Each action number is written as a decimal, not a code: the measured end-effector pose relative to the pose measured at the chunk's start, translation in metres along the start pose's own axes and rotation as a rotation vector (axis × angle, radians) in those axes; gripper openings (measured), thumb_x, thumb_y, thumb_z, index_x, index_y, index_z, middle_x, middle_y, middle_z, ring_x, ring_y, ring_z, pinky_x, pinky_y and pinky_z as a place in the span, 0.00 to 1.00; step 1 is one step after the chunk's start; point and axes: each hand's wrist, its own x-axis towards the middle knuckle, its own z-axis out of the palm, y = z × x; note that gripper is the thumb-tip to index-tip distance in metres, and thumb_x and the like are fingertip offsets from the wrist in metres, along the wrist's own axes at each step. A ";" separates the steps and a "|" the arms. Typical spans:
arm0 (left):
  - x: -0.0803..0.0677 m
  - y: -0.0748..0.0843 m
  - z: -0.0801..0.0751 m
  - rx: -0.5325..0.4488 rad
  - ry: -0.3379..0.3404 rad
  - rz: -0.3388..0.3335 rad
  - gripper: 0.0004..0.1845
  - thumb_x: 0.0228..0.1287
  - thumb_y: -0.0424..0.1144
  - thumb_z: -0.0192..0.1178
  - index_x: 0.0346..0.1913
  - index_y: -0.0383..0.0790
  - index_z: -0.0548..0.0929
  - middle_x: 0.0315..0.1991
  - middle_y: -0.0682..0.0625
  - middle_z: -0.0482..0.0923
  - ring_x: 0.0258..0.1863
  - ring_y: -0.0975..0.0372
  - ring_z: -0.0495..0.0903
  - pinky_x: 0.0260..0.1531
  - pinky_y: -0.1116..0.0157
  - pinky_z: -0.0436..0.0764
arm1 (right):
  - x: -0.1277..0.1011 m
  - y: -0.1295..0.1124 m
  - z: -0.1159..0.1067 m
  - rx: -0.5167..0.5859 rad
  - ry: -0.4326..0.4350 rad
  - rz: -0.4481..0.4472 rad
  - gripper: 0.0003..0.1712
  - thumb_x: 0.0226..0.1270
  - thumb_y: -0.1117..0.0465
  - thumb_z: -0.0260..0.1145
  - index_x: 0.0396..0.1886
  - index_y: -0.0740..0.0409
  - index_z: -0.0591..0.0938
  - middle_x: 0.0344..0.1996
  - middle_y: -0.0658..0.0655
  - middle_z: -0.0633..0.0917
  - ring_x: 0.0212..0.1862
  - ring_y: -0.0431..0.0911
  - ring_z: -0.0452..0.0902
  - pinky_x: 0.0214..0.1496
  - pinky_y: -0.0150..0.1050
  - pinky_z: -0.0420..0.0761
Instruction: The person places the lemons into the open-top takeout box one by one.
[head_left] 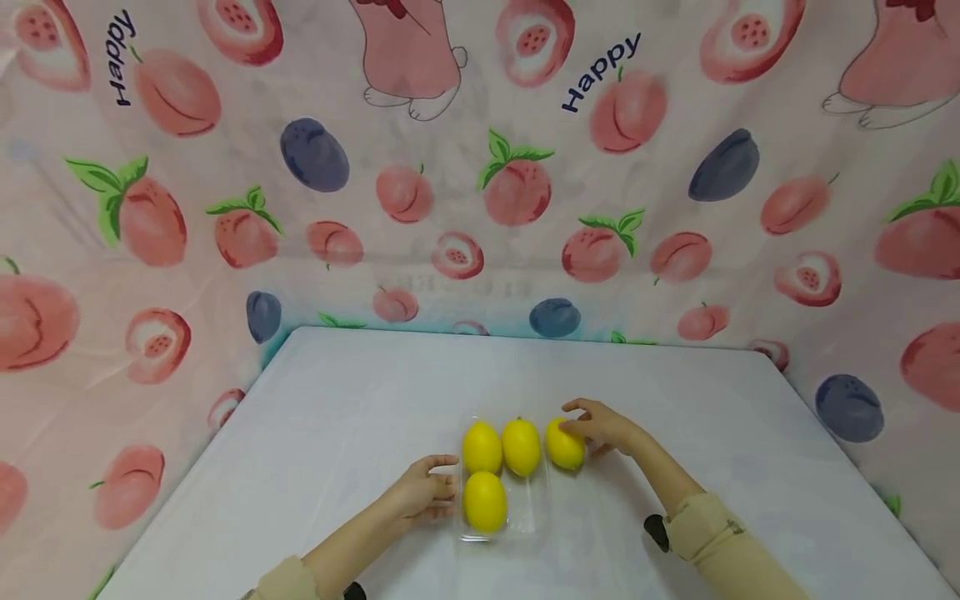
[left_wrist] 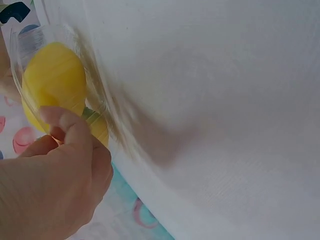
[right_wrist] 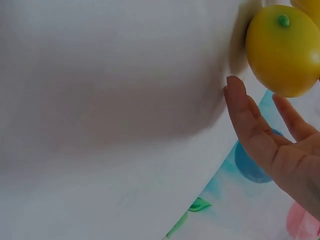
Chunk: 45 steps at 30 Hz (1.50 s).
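Note:
A clear plastic box on the white table holds three yellow lemons: a back left lemon, a back right lemon and a front left lemon. My left hand is at the box's left wall, its loosely bent fingers against the plastic. Just outside the right wall lies another lemon, with a green tip visible in the right wrist view. Around that lemon's right side my right hand spreads its fingers; a gap shows below the lemon in the right wrist view.
The white table extends on all sides of the box. Behind it and along the sides hangs a fruit-printed cloth. Dark pieces show at the cuffs, one by the right sleeve.

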 end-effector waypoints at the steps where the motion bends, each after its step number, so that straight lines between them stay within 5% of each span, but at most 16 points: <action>1: -0.001 0.000 0.000 0.001 -0.005 -0.002 0.25 0.62 0.21 0.50 0.63 0.29 0.63 0.33 0.50 0.70 0.27 0.64 0.72 0.28 0.72 0.81 | -0.001 0.000 0.001 0.002 -0.005 -0.007 0.32 0.66 0.51 0.60 0.64 0.64 0.66 0.54 0.70 0.74 0.39 0.50 0.73 0.40 0.48 0.84; 13: -0.001 0.000 0.003 -0.020 0.010 -0.019 0.25 0.61 0.20 0.50 0.62 0.32 0.62 0.33 0.50 0.69 0.26 0.64 0.71 0.26 0.73 0.79 | -0.005 -0.002 0.002 0.053 -0.069 -0.012 0.26 0.68 0.55 0.57 0.61 0.64 0.69 0.52 0.70 0.73 0.36 0.51 0.77 0.40 0.46 0.86; 35: 0.000 0.001 0.005 -0.013 0.026 -0.065 0.24 0.62 0.23 0.53 0.61 0.34 0.65 0.33 0.49 0.70 0.27 0.63 0.72 0.26 0.71 0.80 | -0.014 0.014 0.006 0.244 0.047 0.004 0.29 0.67 0.58 0.56 0.63 0.68 0.65 0.53 0.71 0.72 0.38 0.51 0.76 0.40 0.44 0.85; 45: 0.001 0.001 0.000 -0.038 -0.024 -0.027 0.21 0.61 0.24 0.54 0.57 0.34 0.68 0.32 0.50 0.71 0.27 0.64 0.73 0.28 0.72 0.81 | -0.027 0.008 0.001 0.298 0.077 -0.009 0.31 0.68 0.57 0.55 0.67 0.65 0.61 0.56 0.74 0.69 0.42 0.53 0.75 0.43 0.46 0.85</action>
